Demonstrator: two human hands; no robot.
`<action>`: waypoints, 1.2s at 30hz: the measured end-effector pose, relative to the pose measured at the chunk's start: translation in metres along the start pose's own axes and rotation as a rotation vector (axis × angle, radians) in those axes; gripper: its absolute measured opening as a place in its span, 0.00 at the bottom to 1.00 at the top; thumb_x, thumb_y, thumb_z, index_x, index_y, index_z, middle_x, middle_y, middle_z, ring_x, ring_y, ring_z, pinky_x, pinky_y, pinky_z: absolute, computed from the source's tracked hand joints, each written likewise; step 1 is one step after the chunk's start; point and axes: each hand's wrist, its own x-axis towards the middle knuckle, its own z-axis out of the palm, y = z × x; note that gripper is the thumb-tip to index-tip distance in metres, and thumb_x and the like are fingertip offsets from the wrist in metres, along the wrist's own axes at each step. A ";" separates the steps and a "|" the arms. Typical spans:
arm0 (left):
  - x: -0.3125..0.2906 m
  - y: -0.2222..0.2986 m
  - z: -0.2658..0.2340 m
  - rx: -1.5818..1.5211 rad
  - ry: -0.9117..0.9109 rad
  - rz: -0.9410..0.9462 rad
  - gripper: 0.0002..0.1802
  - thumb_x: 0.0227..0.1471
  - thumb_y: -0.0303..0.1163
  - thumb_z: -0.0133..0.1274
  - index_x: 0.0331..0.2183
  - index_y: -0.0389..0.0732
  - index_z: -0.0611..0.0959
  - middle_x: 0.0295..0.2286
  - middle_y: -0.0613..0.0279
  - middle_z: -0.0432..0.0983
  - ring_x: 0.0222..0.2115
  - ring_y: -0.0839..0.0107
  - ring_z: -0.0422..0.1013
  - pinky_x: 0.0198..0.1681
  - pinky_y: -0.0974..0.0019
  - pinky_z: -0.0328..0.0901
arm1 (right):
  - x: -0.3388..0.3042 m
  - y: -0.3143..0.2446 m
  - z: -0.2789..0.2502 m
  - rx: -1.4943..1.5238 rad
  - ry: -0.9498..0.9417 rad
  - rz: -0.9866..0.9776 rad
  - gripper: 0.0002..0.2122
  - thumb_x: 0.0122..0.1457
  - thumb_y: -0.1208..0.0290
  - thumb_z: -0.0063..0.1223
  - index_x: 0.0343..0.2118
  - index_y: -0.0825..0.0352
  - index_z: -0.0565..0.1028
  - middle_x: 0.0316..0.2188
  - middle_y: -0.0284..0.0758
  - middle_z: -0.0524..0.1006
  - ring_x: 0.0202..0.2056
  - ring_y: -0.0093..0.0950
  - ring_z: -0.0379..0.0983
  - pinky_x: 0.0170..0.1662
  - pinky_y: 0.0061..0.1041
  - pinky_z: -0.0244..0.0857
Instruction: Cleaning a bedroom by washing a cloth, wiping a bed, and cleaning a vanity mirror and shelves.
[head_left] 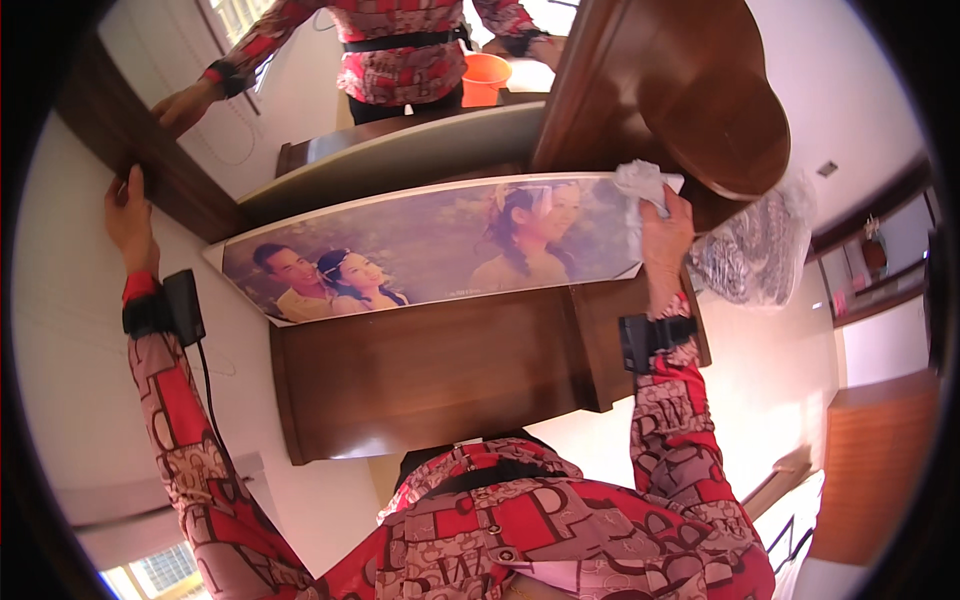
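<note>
My left hand [130, 225] rests against the outer edge of a dark wooden mirror frame [150, 150], fingers stretched out along it. A crumpled white cloth [640, 188] is gripped in my right hand [668, 240], at the right end of a long photo panel [430, 255]. The panel has a pale border and shows people in a portrait. It leans on a dark brown wooden dresser [430, 365], below the mirror [290, 120]. The mirror reflects a patterned red sleeve, a torso and an orange bucket.
A rounded dark wooden piece [720, 120] juts out at the upper right. Beside the dresser hangs or stands a clear plastic-wrapped bundle [755, 245]. A brown wooden cabinet [875, 465] stands at the right, and a white wall [70, 330] runs close along the left.
</note>
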 end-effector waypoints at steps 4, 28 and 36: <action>-0.005 0.017 -0.008 0.057 0.013 -0.007 0.37 0.43 0.47 0.58 0.47 0.35 0.64 0.39 0.58 0.67 0.31 0.74 0.64 0.31 0.70 0.61 | -0.038 -0.052 0.051 0.022 0.122 0.014 0.21 0.41 0.70 0.56 0.42 0.67 0.71 0.36 0.40 0.69 0.40 0.37 0.67 0.44 0.30 0.61; -0.081 -0.130 -0.003 0.404 -0.256 0.168 0.19 0.52 0.38 0.46 0.40 0.31 0.73 0.35 0.51 0.71 0.38 0.62 0.67 0.43 0.63 0.60 | -0.080 -0.046 0.064 0.029 0.190 -0.128 0.22 0.39 0.74 0.53 0.42 0.58 0.71 0.39 0.38 0.67 0.42 0.39 0.64 0.42 0.33 0.62; -0.091 -0.140 -0.008 0.566 -0.356 0.428 0.13 0.51 0.31 0.46 0.36 0.34 0.76 0.34 0.52 0.70 0.37 0.60 0.67 0.42 0.63 0.61 | -0.068 0.102 0.038 -0.094 0.341 0.246 0.21 0.45 0.73 0.52 0.45 0.66 0.67 0.38 0.48 0.68 0.37 0.46 0.68 0.38 0.39 0.64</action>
